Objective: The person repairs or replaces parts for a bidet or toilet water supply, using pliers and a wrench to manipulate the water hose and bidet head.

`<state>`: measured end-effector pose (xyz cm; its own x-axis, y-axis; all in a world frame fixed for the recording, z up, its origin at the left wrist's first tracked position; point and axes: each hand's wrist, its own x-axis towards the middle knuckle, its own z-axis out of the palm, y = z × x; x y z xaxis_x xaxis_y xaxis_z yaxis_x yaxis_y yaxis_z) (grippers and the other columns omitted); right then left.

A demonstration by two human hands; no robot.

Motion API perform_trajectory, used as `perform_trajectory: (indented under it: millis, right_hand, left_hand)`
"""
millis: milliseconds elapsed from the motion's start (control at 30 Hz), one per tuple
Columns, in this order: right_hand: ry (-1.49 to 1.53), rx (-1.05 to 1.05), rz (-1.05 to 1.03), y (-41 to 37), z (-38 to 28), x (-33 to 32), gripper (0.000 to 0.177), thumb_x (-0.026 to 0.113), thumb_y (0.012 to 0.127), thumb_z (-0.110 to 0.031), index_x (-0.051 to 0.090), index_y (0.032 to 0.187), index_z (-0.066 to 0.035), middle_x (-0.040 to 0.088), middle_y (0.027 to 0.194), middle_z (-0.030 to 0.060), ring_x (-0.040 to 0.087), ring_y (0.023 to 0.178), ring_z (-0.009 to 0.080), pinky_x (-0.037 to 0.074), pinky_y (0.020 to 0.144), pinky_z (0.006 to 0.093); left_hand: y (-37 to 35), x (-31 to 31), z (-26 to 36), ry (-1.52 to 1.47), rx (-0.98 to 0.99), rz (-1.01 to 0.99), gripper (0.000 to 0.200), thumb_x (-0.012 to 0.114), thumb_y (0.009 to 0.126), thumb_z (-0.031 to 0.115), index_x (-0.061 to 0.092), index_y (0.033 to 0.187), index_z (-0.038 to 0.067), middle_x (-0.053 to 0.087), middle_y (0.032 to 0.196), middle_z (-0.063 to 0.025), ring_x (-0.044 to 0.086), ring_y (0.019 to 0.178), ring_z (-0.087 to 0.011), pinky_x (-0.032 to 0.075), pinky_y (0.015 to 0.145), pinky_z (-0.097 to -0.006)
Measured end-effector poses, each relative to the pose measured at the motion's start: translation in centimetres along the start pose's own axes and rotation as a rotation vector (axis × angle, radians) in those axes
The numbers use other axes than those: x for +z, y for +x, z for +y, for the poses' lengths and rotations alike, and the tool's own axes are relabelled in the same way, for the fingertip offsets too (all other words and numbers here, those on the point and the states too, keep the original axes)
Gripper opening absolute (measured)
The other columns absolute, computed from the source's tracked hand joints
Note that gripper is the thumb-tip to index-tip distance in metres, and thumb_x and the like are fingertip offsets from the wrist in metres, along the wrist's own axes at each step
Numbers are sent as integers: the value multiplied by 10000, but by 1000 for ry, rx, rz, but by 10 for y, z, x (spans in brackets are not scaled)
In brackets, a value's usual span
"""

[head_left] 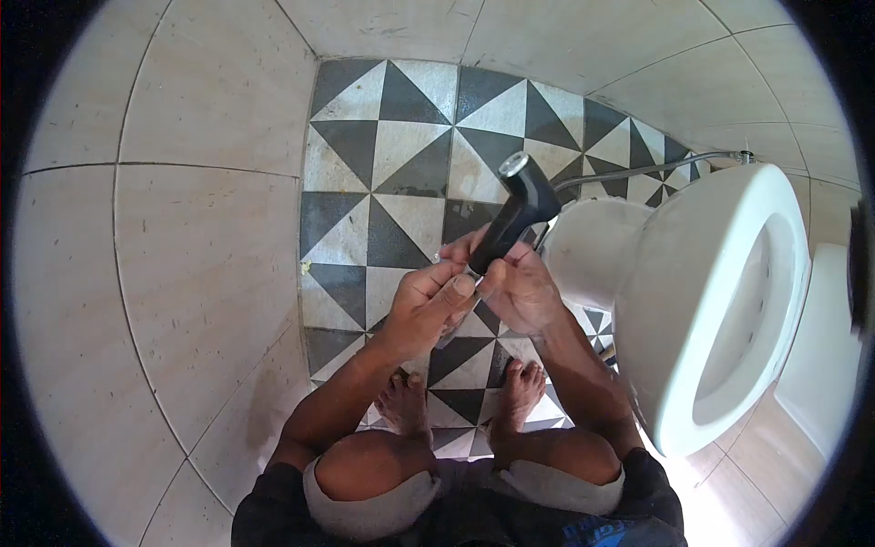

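"Holding what, those two hands?"

"A black sprayer (521, 205). It sticks up in the air over the checkered floor (383, 182), just beside the toilet (720, 301)."

"Which hand has it?"

"Both. The right hand (521, 294) is wrapped tight round the bottom of the handle. The left hand (427, 308) is closed too. Its thumb and fingers pinch the very end of the sprayer, where a small shiny bit peeks out."

"Is the hose on?"

"A thin silver hose (638, 171) runs from the wall by the toilet toward the sprayer. Its end goes behind the hands, so I cannot tell if it is joined on or loose."

"So how far is the job?"

"I think it is in the middle. The sprayer is picked up and held steady, so that part looks done. The fiddling at the bottom end looks like the part in hand. The sprayer is not hanging in any holder I can see."

"And the person?"

"Squatting low, bare feet (519, 392) on the tiles."
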<state>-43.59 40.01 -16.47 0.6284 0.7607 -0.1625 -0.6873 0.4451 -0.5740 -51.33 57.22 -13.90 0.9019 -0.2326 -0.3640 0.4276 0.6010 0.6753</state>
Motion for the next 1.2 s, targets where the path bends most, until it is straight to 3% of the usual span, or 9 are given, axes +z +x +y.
perform_trajectory:
  millis: [133, 600, 733, 833, 933, 1000, 1133, 1167, 1200]
  right_hand:
    - [193, 87, 54, 7, -20, 33, 411, 699, 954, -244, 589, 1271, -7, 559, 1316, 162, 469, 1360, 314, 374, 1120, 470]
    - [-89, -29, 119, 6, -19, 24, 399, 761, 922, -151, 622, 1264, -1, 656, 1253, 98, 625, 1136, 176, 483, 997, 356]
    - [-223, -14, 249, -3, -18, 27, 390, 720, 939, -178, 609, 1256, 19, 595, 1326, 173, 566, 1233, 274, 434, 1048, 399]
    - [-312, -48, 185, 0, -29, 33, 437, 740, 945, -167, 603, 1326, -3, 674, 1180, 64, 643, 1045, 135, 515, 911, 320]
    - [-281, 24, 19, -8, -36, 32, 459, 753, 936, -198, 603, 1320, 3, 666, 1191, 79, 626, 1071, 160, 485, 950, 335]
    - [-612, 64, -152, -11, -34, 30, 398, 712, 948, -224, 638, 1227, 50, 618, 1280, 182, 539, 1290, 291, 427, 1059, 438]
    - [-746, 20, -137, -15, -42, 49, 670, 799, 863, -342, 559, 1356, 45, 569, 1346, 216, 521, 1321, 311, 392, 1088, 430]
    - [-667, -23, -39, -18, -36, 50, 1011, 865, 781, -429, 355, 1512, 46, 543, 1374, 237, 520, 1330, 322, 388, 1097, 436]
    - [-669, -25, -35, -15, -38, 57, 1011, 865, 781, -429, 355, 1512, 46, 543, 1374, 237, 520, 1330, 322, 388, 1097, 436]
  left_hand:
    - [-2, 1, 4, -27, -8, -6, 338, 550, 1067, 348, 601, 1066, 15, 463, 687, 70, 373, 549, -5, 276, 483, -195]
    - [0, -2, 2, -2, -26, -17, 329, 546, 1070, 343, 600, 1089, 19, 462, 693, 69, 382, 563, -2, 284, 484, -187]
    - [-2, 1, 1, 128, 28, 57, 331, 534, 1074, 341, 601, 1084, 16, 467, 697, 71, 383, 564, -3, 289, 482, -189]
    - [-4, -2, -1, 40, 1, 54, 285, 559, 1061, 294, 599, 1098, 14, 496, 728, 47, 432, 582, -11, 315, 493, -187]
    - [-4, -2, 10, -207, -127, -217, 250, 667, 987, 210, 597, 1129, 17, 527, 784, 16, 501, 613, -44, 355, 510, -200]
    - [-4, -5, 14, -171, -225, -377, 343, 786, 863, 166, 598, 1117, 31, 550, 837, 8, 546, 662, -84, 406, 575, -238]
    - [-4, 3, 31, 137, -427, -495, 424, 842, 796, 146, 599, 1131, 50, 574, 892, 5, 582, 761, -99, 438, 657, -264]
    - [-3, 7, 33, 217, -469, -521, 429, 841, 796, 145, 600, 1138, 53, 578, 901, 4, 587, 783, -98, 440, 670, -266]
    - [-5, 7, 22, 240, -456, -524, 333, 865, 785, 182, 621, 980, 67, 596, 829, 11, 600, 765, -106, 456, 659, -272]
